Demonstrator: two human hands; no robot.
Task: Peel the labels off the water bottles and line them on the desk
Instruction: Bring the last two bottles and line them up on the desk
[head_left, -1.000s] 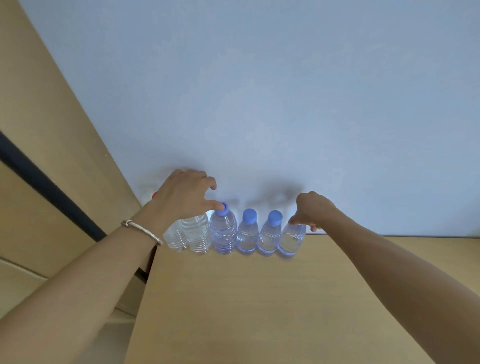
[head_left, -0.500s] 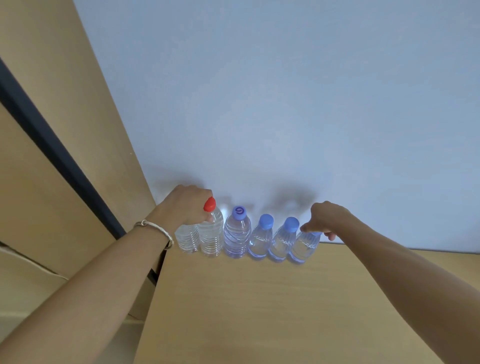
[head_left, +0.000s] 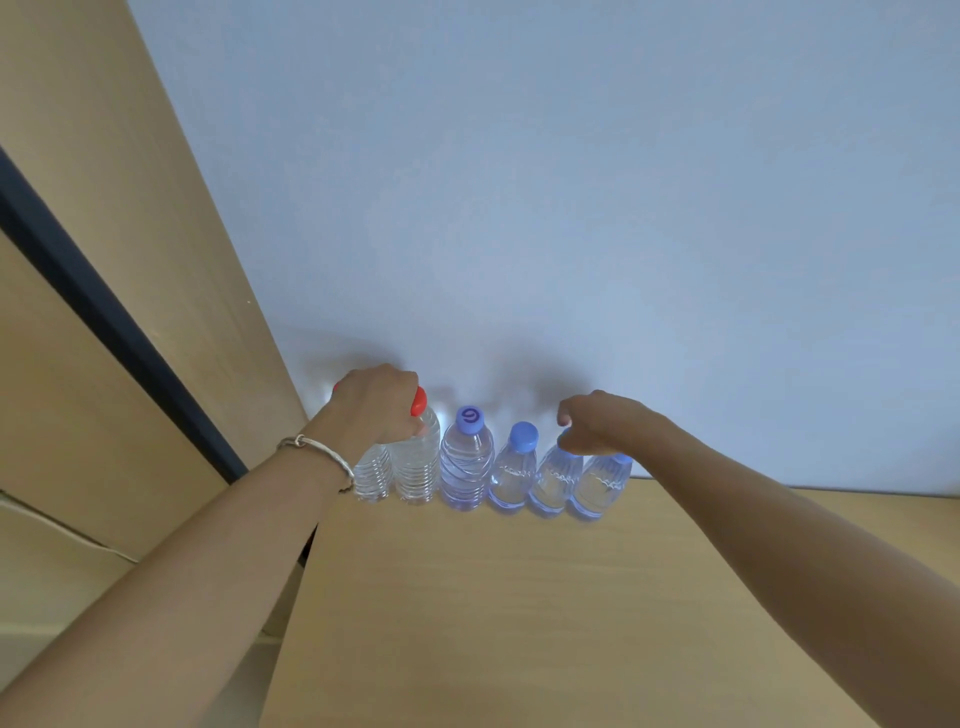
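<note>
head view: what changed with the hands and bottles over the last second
The left hand left the purple-capped bottle and moved left to grip the neck of the tall red-capped bottle. The right hand shifted left off the end bottle onto the next bottle; its grip is unclear. The row itself stayed put on the desk.
</note>
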